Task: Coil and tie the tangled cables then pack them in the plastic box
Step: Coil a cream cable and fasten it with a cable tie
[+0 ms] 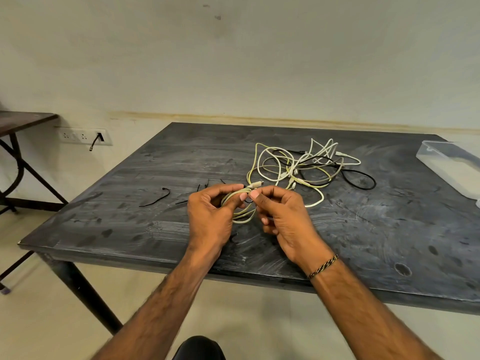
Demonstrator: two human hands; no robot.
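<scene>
A dark, scuffed table [259, 242] is seen standing on a pale floor [39, 320], carried by dark metal legs. Toward its far middle a tangle of cables [306, 165] is spread directly on the top: white, yellowish and grey strands looped over one another, with a black cable [363, 178] trailing out to the right. Several black cable ties [155, 198] are scattered on the left part of the top, well apart from the tangle. At the far right edge a clear plastic box [452, 167] is set on the table.
</scene>
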